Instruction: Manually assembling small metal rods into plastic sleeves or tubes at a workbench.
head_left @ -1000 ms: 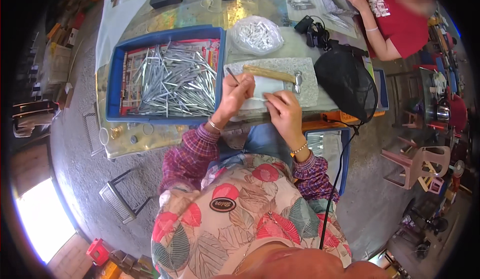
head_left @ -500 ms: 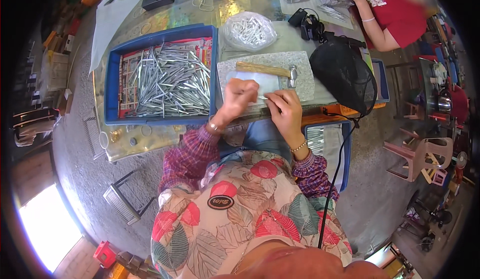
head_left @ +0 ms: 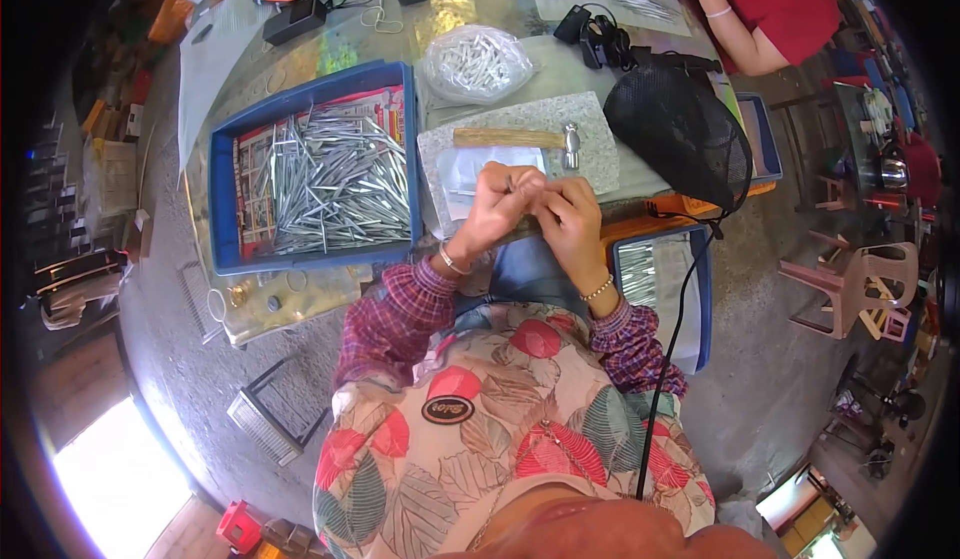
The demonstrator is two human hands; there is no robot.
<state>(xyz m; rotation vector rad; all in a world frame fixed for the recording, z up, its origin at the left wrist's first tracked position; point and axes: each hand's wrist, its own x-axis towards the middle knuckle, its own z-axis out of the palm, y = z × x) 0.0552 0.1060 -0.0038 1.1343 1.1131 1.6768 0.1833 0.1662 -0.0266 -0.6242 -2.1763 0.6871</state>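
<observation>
My left hand (head_left: 500, 201) and my right hand (head_left: 570, 214) meet over the near edge of a speckled stone slab (head_left: 590, 119). Both are closed, fingertips pinched together and touching. Whatever they hold is mostly covered by the fingers; only a small dark tip shows at the left hand. Just beyond the fingers, a clear plastic sheet (head_left: 462, 171) lies on the slab. Behind it rests a hammer (head_left: 510, 138) with a wooden handle, its metal head to the right. Left of my hands, slim silvery metal rods (head_left: 345, 184) fill a blue tray (head_left: 412, 159) lined with newspaper.
A clear bag of short whitish pieces (head_left: 478, 64) sits behind the slab. To the right lie a black mesh bag (head_left: 670, 139) and black adapters (head_left: 600, 39). Another blue tray (head_left: 704, 299) holds rods beside my right forearm. A co-worker in red (head_left: 780, 19) is at the far right.
My left hand has moved right, and its fingers now touch those of my right hand. The view has shifted slightly. A small silvery piece seen earlier at the right fingertips is now hidden.
</observation>
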